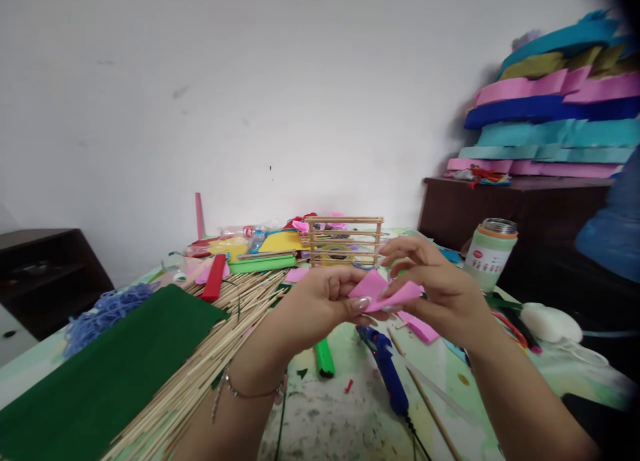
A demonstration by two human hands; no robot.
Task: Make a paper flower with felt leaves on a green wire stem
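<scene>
A small folded pink paper is held up between both hands above the table. My left hand pinches its left side, thumb on top. My right hand grips the right side between thumb and fingers. Below the hands lies a blue glue gun with its cord running toward the front edge. A rolled green paper lies under my left hand, and another pink piece lies below my right hand. Behind the hands stands a small wooden stick frame.
Many thin wooden sticks and a dark green sheet cover the left side, beside blue yarn. A jar and a white object are at right. Stacked coloured paper sits on a dark cabinet.
</scene>
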